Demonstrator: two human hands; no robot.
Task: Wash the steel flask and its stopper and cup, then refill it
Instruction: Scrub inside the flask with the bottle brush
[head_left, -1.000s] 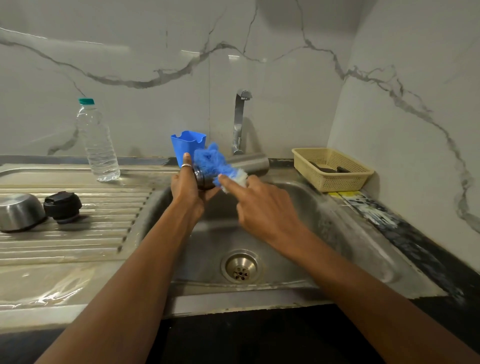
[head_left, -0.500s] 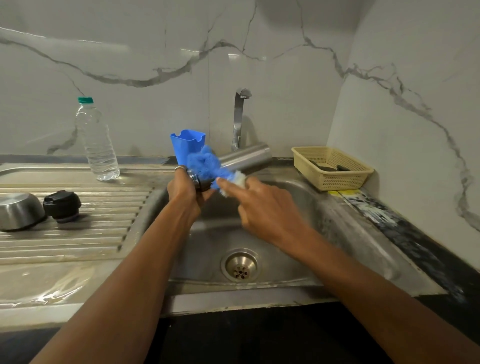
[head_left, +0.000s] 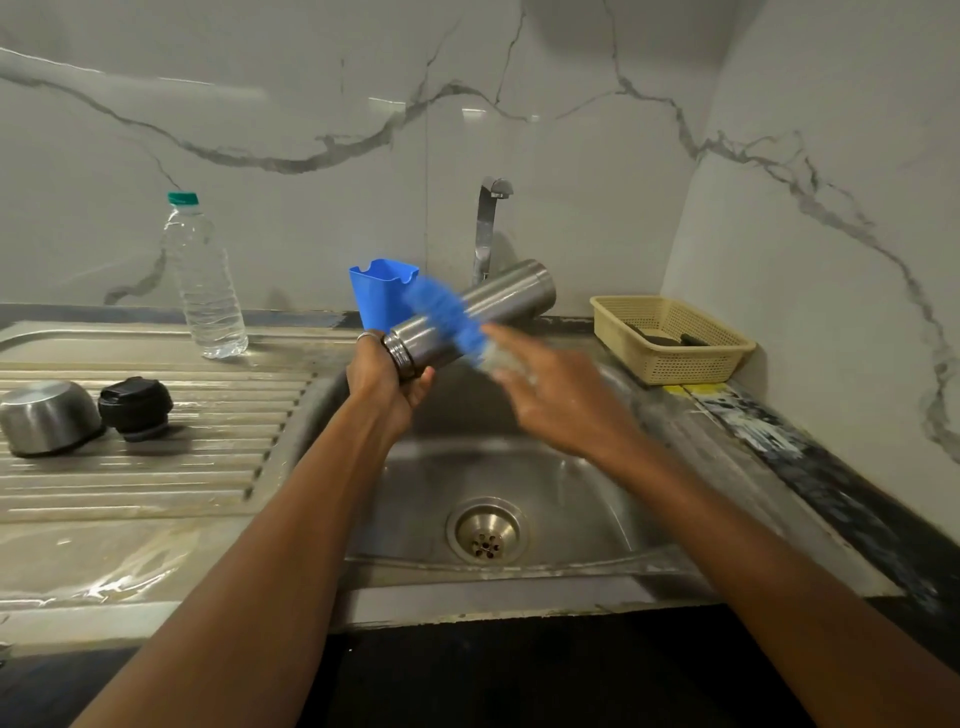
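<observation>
My left hand grips the threaded mouth end of the steel flask, which is held tilted over the sink basin with its base pointing up and to the right. My right hand, blurred by motion, holds a blue scrubber pressed against the flask's side. The steel cup lies upside down on the drainboard at the left. Just right of the cup sits the black stopper.
A clear water bottle with a green cap stands at the back of the drainboard. A blue plastic holder and the tap are behind the flask. A beige basket sits at the right, by the side wall. The drain lies below.
The flask has tilted further up at its base end. The scrubber in my right hand has slid from the mouth end toward the middle of the flask body.
</observation>
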